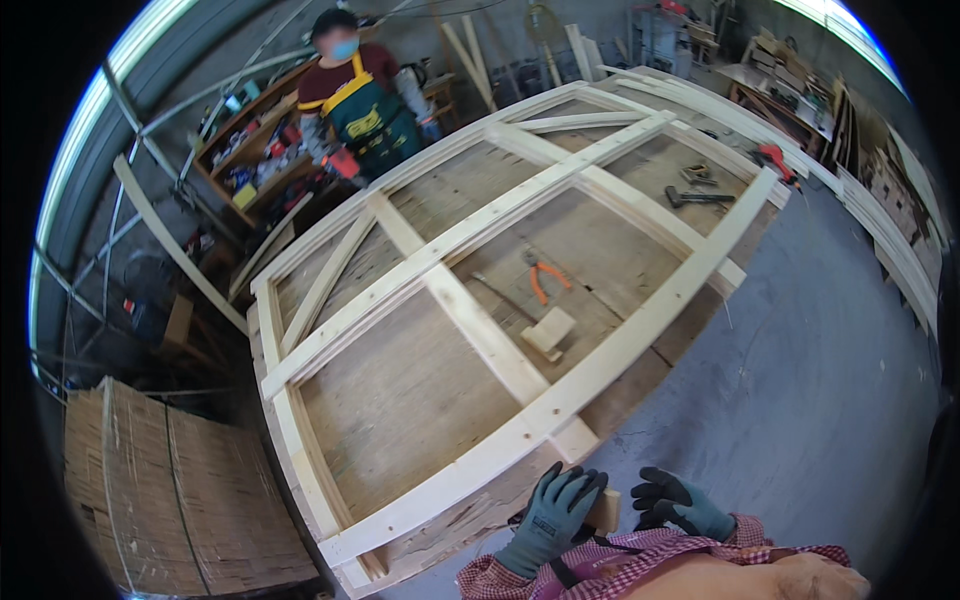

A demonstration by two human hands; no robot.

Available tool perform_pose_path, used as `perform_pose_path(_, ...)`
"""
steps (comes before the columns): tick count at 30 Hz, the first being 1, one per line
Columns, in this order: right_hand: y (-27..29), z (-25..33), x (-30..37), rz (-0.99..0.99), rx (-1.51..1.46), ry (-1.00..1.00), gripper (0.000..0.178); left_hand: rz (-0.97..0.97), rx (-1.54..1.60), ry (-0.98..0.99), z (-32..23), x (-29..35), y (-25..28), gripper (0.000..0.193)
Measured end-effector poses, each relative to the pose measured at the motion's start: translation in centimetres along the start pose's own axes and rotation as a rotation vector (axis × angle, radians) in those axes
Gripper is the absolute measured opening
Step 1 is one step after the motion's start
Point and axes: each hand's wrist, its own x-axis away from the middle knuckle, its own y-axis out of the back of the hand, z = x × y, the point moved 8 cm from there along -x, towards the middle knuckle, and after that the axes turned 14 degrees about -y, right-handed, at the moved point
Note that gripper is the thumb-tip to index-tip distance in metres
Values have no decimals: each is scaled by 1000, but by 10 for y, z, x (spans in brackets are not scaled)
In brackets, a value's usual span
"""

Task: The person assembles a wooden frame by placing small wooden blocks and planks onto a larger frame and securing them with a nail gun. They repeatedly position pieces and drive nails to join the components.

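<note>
My left hand (553, 518), in a grey-blue glove with dark fingertips, is at the near edge of a pale timber frame (470, 455). Its fingers are bent around a small wooden piece (605, 512), which is partly hidden behind them. Just to the right is my right hand (685, 503), gloved alike, with fingers loosely curved and apart and nothing seen in them. The frame of crossed slats lies on a plywood-topped table (400, 420). Inside it rest orange-handled pliers (543, 278) and a pale wooden block (549, 332), with a thin dark rod beside the block.
A hammer (697, 197) and a red power tool (774, 160) lie toward the frame's right end. Across the table stands a person (372, 110) in a green apron, with a red tool (343, 163) at one hand. Strapped boards (190, 490) are stacked at left; long slats (890, 235) lie at right.
</note>
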Motion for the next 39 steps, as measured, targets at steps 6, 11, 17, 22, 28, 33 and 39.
perform_pose_path(6, 147, 30, 132, -213, 278, 347, 59, 112, 169, -402, -143, -192, -124, 62)
perform_pose_path(11, 269, 21, 247, -567, -96, 418, 43, 258, 324, -770, -246, -317, -204, 57)
perform_pose_path(17, 366, 12, 314, -868, -615, 680, 54, 130, 210, -682, -237, -415, -250, 68)
perform_pose_path(22, 453, 52, 338, -1050, -783, 718, 60, 117, 10, -450, -126, -484, -273, 64)
perform_pose_path(28, 595, 145, 272, -818, -1081, 724, 52, 59, -118, -264, -11, -593, -294, 64)
perform_pose_path(33, 670, 285, 243, -428, -1243, 809, 51, 45, -36, -212, 41, -710, -310, 60)
perform_pose_path(39, 774, 381, 232, -595, -1319, 808, 48, 55, -5, -187, 90, -833, -336, 60)
